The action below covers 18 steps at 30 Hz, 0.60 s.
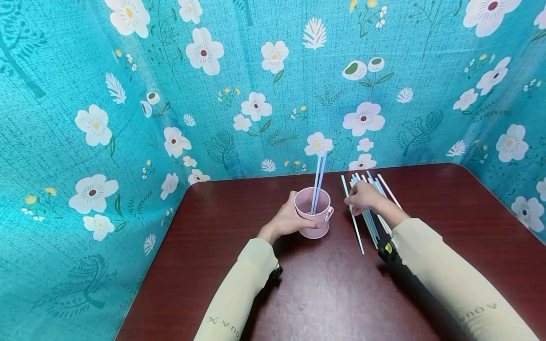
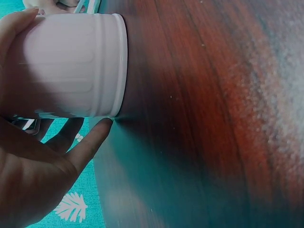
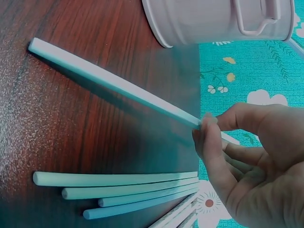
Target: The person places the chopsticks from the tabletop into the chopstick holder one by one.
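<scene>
My left hand [image 1: 290, 219] grips a small pink bucket [image 1: 313, 232] from its left side, with the thumb across the front. In the left wrist view the bucket wall [image 2: 61, 66] lies between the thumb and fingers. Two thin bluish sticks [image 1: 317, 184] stand in the bucket and lean to the right. To the right, my right hand [image 1: 366, 198] pinches a long pale straw-like stick [image 3: 114, 83] between thumb and fingertips. Its near end lies low over the table, apart from the others. Several more green, blue and white sticks [image 3: 118, 179] lie in a bunch beside and under that hand.
The dark red-brown table [image 1: 324, 293] has a glossy surface. Behind it and at both sides hangs a turquoise cloth [image 1: 239, 85] with white flowers. The bucket's handle loop [image 1: 329, 213] faces the stick bunch. A dark wrist device [image 1: 387, 251] sits under the right sleeve.
</scene>
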Available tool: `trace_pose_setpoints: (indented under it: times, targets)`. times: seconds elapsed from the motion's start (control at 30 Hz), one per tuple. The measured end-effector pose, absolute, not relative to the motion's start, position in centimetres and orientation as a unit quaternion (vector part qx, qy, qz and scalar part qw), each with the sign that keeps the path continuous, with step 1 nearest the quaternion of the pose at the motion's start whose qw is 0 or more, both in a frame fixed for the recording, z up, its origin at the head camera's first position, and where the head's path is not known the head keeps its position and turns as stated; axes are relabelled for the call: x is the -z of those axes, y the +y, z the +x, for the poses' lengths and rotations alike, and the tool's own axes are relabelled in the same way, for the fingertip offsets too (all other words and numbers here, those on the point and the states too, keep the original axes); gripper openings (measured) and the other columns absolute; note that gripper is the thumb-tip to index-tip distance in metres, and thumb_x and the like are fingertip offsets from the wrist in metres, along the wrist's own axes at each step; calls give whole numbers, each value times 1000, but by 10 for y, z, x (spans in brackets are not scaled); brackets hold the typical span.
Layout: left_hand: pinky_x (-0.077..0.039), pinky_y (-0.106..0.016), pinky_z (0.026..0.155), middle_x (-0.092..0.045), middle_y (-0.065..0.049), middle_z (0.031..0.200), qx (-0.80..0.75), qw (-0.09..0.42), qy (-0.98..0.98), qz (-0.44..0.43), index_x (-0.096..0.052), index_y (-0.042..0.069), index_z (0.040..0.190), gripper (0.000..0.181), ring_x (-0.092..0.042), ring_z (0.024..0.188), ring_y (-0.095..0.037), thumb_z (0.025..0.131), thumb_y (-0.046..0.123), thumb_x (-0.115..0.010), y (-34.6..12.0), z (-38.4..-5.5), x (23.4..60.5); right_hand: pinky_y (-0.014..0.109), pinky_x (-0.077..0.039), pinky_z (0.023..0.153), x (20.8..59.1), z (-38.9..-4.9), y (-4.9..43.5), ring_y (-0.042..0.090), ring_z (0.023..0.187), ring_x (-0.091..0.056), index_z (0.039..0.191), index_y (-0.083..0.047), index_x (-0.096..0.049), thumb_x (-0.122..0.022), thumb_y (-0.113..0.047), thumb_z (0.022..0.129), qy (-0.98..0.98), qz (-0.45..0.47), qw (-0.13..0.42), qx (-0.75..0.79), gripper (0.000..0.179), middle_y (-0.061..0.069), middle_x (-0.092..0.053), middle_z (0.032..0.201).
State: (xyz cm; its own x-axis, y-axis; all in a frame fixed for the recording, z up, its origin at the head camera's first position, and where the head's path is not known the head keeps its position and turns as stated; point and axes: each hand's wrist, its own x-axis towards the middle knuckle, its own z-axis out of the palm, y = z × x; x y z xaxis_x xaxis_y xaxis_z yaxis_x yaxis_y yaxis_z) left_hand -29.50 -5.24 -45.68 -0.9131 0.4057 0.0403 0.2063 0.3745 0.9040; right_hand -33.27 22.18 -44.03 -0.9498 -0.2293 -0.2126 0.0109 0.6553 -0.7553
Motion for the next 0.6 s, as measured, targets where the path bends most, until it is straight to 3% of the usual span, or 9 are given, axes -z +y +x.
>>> trace_pose_setpoints:
  times: [0.4,0.6]
  targets:
    - [-47,-35,101,-62,-7,132,-530,97,823,182,-41,16,136,93,-59,122,-26,64,25,-99,-52,-294,458,44,-61,63,434,-328,225,22,55,-70,101,17,-65,-58,-4,95,903,-69,90,415,23,11,-67,60]
    - [-48,-39,101,-60,-9,134,-534,99,819,185,-40,16,137,94,-58,124,-29,65,25,-98,-53,-295,458,47,-61,63,428,-325,224,24,55,-70,99,15,-67,-58,-7,98,908,-76,31,410,23,11,-68,63]
